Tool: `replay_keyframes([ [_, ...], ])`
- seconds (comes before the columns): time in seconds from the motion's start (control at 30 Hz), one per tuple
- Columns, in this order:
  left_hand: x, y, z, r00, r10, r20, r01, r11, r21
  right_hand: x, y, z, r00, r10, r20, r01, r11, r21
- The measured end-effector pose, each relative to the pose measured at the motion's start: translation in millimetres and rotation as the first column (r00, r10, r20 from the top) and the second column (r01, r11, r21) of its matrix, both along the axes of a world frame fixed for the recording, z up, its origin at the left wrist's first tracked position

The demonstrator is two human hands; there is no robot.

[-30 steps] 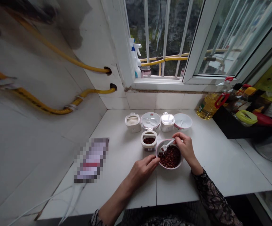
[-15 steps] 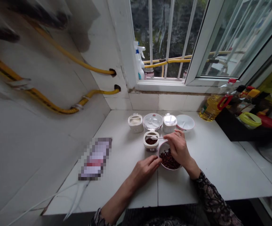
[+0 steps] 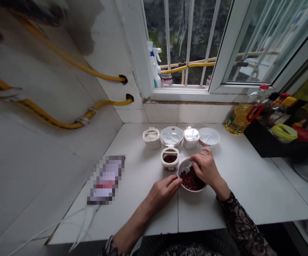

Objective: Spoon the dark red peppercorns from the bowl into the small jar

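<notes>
A white bowl [image 3: 181, 166] with a pink rim holds dark red dried bits [image 3: 192, 180] that look like peppercorns. My left hand [image 3: 164, 190] is closed on the bowl's left rim, thumb and fingers pinching its edge. In my right hand [image 3: 206, 169] is a small white spoon [image 3: 189, 166], its head down inside the bowl among the red bits. Just behind the bowl's left side stands an open seasoning jar [image 3: 170, 165] with a cream rim, partly filled with the same dark red bits.
Behind these are a jar of pale powder [image 3: 152, 139], a lidded bowl [image 3: 171, 134], another white jar [image 3: 191, 137] and a shallow white bowl [image 3: 209, 137]. A blurred-out phone-like object [image 3: 107, 180] with a cable lies left. An oil bottle [image 3: 238, 119] and several condiments stand right.
My right hand has moved the spoon from the open jar into the bowl, its head now pointing down. My left hand stays at the bowl's rim. The view has shifted slightly.
</notes>
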State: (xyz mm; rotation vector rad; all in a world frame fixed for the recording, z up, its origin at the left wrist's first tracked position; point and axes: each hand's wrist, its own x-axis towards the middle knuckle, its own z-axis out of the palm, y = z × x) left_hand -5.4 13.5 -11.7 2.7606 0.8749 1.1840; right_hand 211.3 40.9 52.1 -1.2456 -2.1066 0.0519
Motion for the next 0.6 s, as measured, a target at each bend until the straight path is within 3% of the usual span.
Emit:
replay_keyframes([
  [0.23, -1.5, -0.3, -3.2, 1.000, -0.001, -0.002, 0.001, 1.000, -0.014, -0.3, 1.5, -4.2, 0.973, -0.060, -0.223, 0.015, 0.980, -0.199],
  [0.6, -0.8, -0.1, -0.6, 1.000, 0.004, 0.005, -0.004, 1.000, -0.006, 4.6, 3.0, -4.0, 0.903, -0.219, -0.371, 0.129, 0.959, -0.251],
])
